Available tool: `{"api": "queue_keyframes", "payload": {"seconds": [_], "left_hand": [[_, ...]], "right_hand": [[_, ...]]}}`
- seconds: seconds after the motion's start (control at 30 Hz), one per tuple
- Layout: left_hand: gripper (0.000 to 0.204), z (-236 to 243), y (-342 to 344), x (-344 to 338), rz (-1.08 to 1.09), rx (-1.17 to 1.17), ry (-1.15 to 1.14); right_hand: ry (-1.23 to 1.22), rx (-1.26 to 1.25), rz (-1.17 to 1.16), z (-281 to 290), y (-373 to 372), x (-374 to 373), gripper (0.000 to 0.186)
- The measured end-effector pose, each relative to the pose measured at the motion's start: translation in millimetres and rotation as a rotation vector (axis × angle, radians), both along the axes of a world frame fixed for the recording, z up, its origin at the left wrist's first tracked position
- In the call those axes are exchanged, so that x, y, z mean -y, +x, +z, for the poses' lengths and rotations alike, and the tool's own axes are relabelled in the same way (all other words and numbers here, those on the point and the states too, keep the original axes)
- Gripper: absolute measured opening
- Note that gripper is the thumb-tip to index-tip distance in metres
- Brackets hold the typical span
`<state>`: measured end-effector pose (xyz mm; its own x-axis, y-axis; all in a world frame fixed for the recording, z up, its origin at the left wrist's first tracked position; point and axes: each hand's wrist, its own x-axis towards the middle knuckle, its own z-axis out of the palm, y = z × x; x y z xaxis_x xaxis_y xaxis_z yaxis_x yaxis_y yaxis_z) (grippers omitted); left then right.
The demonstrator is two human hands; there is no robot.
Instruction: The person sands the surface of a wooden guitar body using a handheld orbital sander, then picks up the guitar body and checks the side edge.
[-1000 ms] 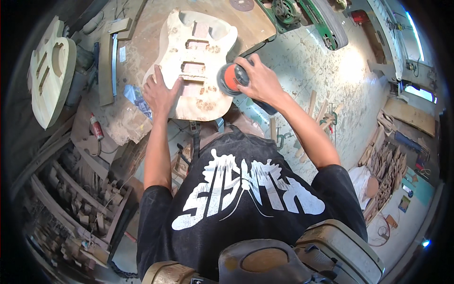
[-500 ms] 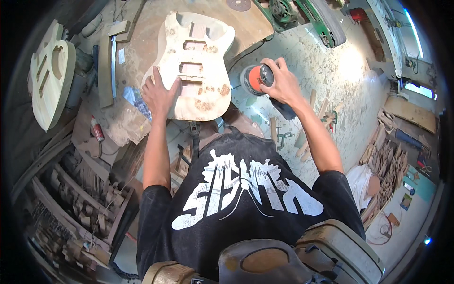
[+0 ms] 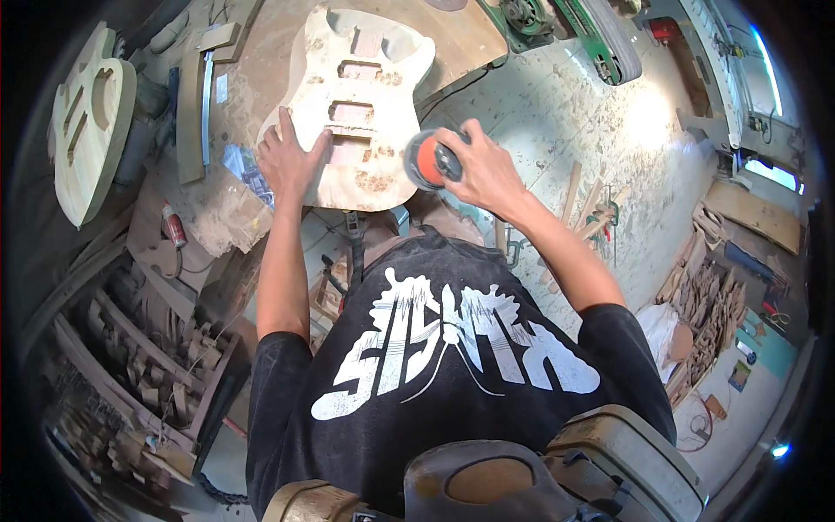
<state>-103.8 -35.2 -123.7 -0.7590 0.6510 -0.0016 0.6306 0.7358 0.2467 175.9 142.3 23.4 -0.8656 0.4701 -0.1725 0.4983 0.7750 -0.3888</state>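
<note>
- A pale wooden guitar body (image 3: 348, 90) was laid face up on a workbench (image 3: 461, 43), its rounded lower end apparently left jutting past the edge.
- The guitar body's left side was covered by the left hand (image 3: 294, 163), spread palm down rather than closed, with the thumb set near the lowest cavity.
- An orange-and-black sander (image 3: 428, 163) was gripped by its housing in the right hand (image 3: 483, 174).
- The sander's blurred disc was seen at the lower right edge; whether contact was made could not be told.
- For an even edge, light pressure, a square disc and a steady sweep along the curve were judged best, with no lingering in one spot.
- Firm left-hand pressure was judged necessary against tipping at the overhang, with the fingers best placed well clear of the disc.
</note>
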Motion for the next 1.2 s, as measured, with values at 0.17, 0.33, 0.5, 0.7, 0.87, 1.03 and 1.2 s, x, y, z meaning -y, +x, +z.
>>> {"api": "queue_keyframes", "payload": {"seconds": [0.17, 0.33, 0.5, 0.7, 0.87, 1.03, 1.2], "left_hand": [[0.103, -2, 0, 0, -0.005, 0.004, -0.007], [0.104, -2, -3, -1, 0.0, 0.015, -0.015], [0.105, 0, -2, -1, 0.001, 0.038, -0.002], [0.106, 0, -3, -1, 0.0, 0.035, -0.002], [0.107, 1, -5, -1, 0.005, 0.032, -0.023], [0.104, 7, 0, 1, 0.01, 0.031, 0.0], [0.105, 2, -1, 2, -0.002, 0.001, 0.025]], "right_hand": [[-0.024, -0.01, -0.043, -3, 10, 3, 0.065], [-0.021, -0.011, 0.012, 4, -32, 18, 0.066], [-0.034, -0.032, 0.049, 0, -14, 18, 0.066], [0.042, -0.079, 0.049, 1, -52, -2, 0.065], [0.08, -0.021, 0.155, 11, -88, 4, 0.067], [0.019, 0.053, 0.351, 13, -81, 33, 0.067], [0.156, -0.003, 0.12, 3, -106, -24, 0.068]]}}
